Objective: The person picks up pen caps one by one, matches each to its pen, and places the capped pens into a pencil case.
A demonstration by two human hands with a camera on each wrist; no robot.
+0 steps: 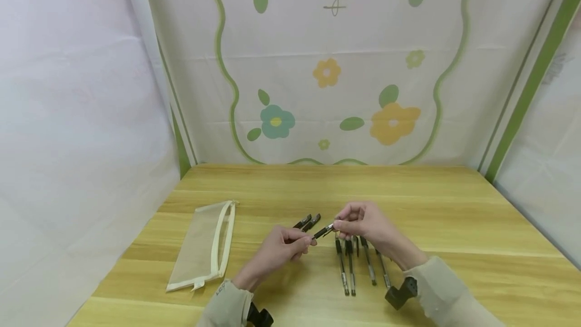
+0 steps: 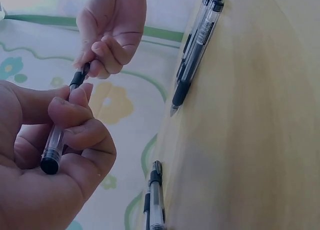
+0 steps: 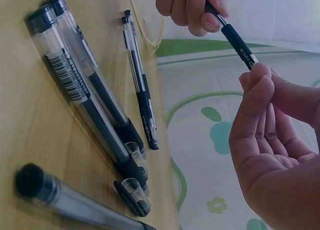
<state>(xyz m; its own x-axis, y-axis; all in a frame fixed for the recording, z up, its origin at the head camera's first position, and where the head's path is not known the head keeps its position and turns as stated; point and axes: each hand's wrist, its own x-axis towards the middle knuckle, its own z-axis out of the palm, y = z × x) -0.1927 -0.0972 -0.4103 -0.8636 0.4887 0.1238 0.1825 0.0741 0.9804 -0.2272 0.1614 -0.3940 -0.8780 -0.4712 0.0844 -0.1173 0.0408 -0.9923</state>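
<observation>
A slim clear-barrelled gel pen with a black grip (image 1: pixel 323 231) slants between both hands above the table. My left hand (image 1: pixel 282 247) holds it by the barrel, curled fingers round it, and its black end (image 2: pixel 49 165) pokes out beside the palm in the left wrist view. At the opposite end, my right hand (image 1: pixel 366 223) pinches the pen between thumb and fingertips; those fingertips hide that end. Printed lettering shows on the black grip (image 3: pixel 239 44) in the right wrist view. Several similar pens (image 1: pixel 351 269) lie below the right hand.
Two more pens (image 1: pixel 311 222) lie beyond the left hand. On the left of the wooden table (image 1: pixel 436 201) rests a pale mesh zip pouch (image 1: pixel 195 246). Flower-printed cloth (image 1: pixel 327 110) stands behind the table, with white cloth at both sides.
</observation>
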